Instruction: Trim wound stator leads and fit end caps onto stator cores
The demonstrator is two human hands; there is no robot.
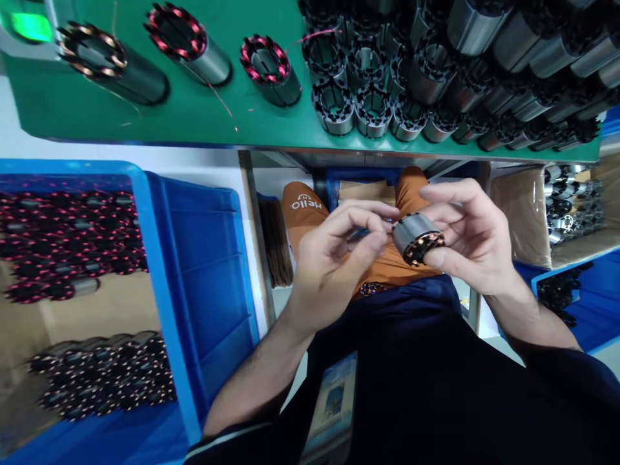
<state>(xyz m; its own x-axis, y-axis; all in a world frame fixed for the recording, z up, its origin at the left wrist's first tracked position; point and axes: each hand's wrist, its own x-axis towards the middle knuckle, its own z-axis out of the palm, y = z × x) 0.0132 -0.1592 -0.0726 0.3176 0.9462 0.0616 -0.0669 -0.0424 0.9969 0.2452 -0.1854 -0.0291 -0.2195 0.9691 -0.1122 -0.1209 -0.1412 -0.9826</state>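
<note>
My right hand (472, 239) is closed around a motor stator (415, 234), a short steel cylinder with copper windings showing at its near end. It is held tilted above my lap. At the stator's left end, the fingers of my left hand (334, 258) are bent together in a pinch. Whatever they hold there is too small to make out. On the green bench ahead stand a stator with copper-coloured windings (116, 68), a stator with pink windings (194, 48) and another pink-wound stator (274, 74).
Many unwound stator cores (372, 113) crowd the right of the green bench (194, 119). A blue crate (203, 258) at left holds rows of wound stators. At right are a lined box (520, 213) of steel cores and a blue bin (598, 297) with black parts.
</note>
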